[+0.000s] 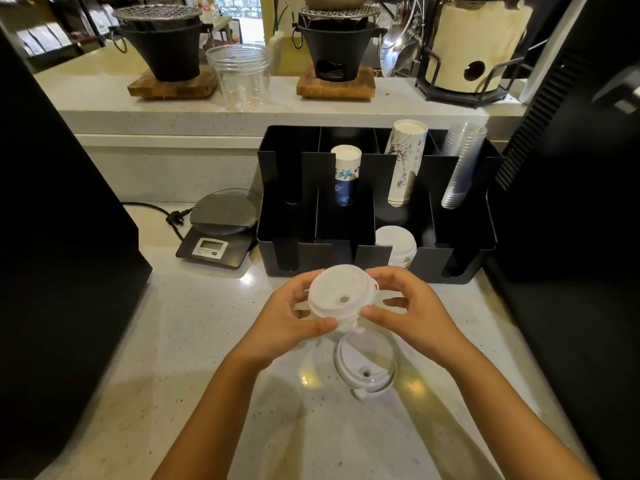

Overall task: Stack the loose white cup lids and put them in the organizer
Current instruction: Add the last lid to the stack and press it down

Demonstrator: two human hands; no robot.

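A small stack of white cup lids (pixel 337 297) is held above the counter between both hands, top side up with its sip hole showing. My left hand (pixel 289 322) grips its left and near edge, and my right hand (pixel 412 311) pinches its right side. One loose white lid (pixel 367 368) lies on the counter just below the hands. The black organizer (pixel 460 244) stands behind, with a stack of white lids (pixel 398 245) in a front compartment.
The organizer also holds blue-print paper cups (pixel 346 174), tall white paper cups (pixel 407 161) and clear plastic cups (pixel 462 164). A digital scale (pixel 218 230) sits left of it. Large black machines flank the counter (pixel 173 341) on both sides. A raised shelf behind carries black stoves and a clear jar (pixel 242 76).
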